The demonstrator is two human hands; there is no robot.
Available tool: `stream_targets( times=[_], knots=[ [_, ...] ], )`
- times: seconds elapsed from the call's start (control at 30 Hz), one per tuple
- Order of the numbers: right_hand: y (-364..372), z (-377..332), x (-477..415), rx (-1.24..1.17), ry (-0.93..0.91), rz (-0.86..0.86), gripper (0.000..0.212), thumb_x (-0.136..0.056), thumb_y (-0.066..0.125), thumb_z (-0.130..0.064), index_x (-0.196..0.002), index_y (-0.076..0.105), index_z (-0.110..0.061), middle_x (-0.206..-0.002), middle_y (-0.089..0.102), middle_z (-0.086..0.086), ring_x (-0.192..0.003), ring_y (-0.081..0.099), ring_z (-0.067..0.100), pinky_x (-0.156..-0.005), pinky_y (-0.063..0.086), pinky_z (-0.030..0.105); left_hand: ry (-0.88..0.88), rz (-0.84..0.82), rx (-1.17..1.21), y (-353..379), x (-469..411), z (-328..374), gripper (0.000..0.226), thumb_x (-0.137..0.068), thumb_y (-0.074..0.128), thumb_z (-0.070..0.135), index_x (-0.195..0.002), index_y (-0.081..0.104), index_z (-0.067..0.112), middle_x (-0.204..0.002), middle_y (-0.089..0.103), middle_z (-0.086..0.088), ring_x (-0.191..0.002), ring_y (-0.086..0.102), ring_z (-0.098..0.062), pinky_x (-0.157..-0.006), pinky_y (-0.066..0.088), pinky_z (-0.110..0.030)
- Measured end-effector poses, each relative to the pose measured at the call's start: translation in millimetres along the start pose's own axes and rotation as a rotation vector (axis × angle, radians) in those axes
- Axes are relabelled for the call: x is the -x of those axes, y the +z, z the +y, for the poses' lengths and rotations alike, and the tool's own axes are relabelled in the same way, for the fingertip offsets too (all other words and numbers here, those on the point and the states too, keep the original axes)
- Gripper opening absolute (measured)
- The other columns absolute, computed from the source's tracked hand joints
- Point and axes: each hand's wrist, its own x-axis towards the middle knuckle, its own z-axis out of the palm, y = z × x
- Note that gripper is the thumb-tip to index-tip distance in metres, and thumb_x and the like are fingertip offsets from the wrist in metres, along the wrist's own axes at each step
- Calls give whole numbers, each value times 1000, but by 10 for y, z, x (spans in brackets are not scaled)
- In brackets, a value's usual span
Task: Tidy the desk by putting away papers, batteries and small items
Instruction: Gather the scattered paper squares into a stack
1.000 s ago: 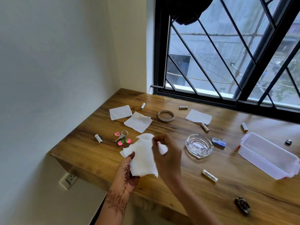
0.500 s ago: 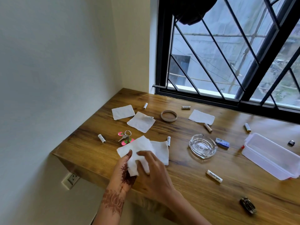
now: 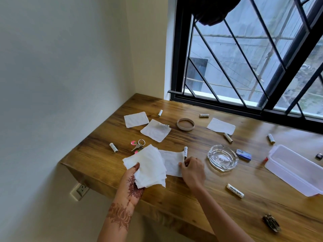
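While the left hand (image 3: 134, 182) grips a small stack of white papers (image 3: 148, 165) over the near left part of the worktop (image 3: 201, 203), thumb pressed on top, the right hand (image 3: 193, 170) curls its fingers onto the right edge of another paper sheet (image 3: 171, 162) lying flat just right of the stack, pinching it. A battery (image 3: 185, 151) lies at that sheet's far right corner, just beyond the right hand.

a window (image 3: 232, 70) with a black frame filled the upper right, crossed by slanted black bars (image 3: 253, 42). behind the glass a grey building (image 3: 215, 49) showed. a dark round thing (image 3: 211, 13) hung at the window's top. a socket (image 3: 81, 188) sat low on the pale wall (image 3: 61, 67).
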Motion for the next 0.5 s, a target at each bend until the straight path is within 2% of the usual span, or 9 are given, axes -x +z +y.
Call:
stream_targets(
  times=[0.1,0.2,0.27,0.37,0.4,0.5],
  knots=[
    [-43,-40,-30,-124,91,-76,14,-82,66,-29,-88,65,-15,-88,65,1,-81,59,17,-78,53,41,17,20,-4,-23,-42,11,32,-94,50,18,-122,50,3,-92,62,-10,-80,59,-24,-41,54,-27],
    [-202,-112,-36,-487,190,-207,13,-83,66,-23,-86,62,-11,-87,62,6,-78,59,19,-66,55,37,33,26,-30,-13,-57,23,27,-94,49,19,-117,51,4,-89,62,-9,-78,59,-23,-40,54,-24],
    [-355,-210,-45,-685,222,-259,11,-83,67,-18,-82,61,-9,-89,61,10,-80,57,21,-58,50,31,24,17,-30,-5,-55,25,25,-94,49,20,-114,51,5,-90,62,-9,-74,62,-23,-41,54,-25],
    [-616,-412,-81,-695,96,-242,14,-82,67,-15,-71,59,-14,-77,59,6,-71,52,18,-58,40,24,12,-28,17,8,-49,55,22,-94,49,19,-111,53,5,-90,63,-10,-56,70,-20,-40,53,-27],
    [-708,-497,-75,-698,49,-257,13,-82,67,-15,-71,59,-14,-74,59,4,-68,52,16,-57,40,24,10,-25,22,7,-61,62,22,-94,49,19,-111,53,5,-90,64,-11,-55,70,-21,-40,53,-27],
    [-885,-777,-56,-679,-103,-340,9,-83,67,-16,-76,60,-18,-76,60,1,-68,55,12,-56,43,21,20,-9,-1,48,-90,93,26,-93,50,20,-114,52,6,-91,64,-11,-73,64,-26,-40,53,-27]
  ],
)
